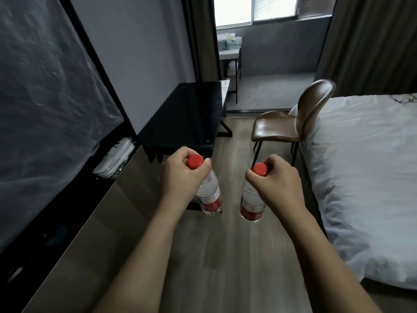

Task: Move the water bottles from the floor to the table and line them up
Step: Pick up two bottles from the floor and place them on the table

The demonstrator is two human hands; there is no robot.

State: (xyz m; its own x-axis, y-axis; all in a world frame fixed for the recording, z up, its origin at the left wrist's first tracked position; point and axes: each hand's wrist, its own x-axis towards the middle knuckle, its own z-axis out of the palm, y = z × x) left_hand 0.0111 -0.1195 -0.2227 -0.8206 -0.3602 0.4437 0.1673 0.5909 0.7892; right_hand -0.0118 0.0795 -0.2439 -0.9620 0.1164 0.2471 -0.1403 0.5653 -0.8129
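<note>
I hold two clear water bottles with red caps and red-and-white labels, both hanging upright above the wooden floor. My left hand (180,175) grips the neck of the left bottle (208,193), its red cap showing above my fingers. My right hand (274,184) grips the neck of the right bottle (250,203) the same way. The black table (189,116) stands ahead against the left wall, just beyond my left hand. Its top is bare.
A brown chair (291,118) stands ahead on the right, facing the table. A bed with white bedding (365,168) fills the right side. A low wooden unit (85,224) and a dark panel (45,98) run along the left. Wooden floor (228,256) lies between them.
</note>
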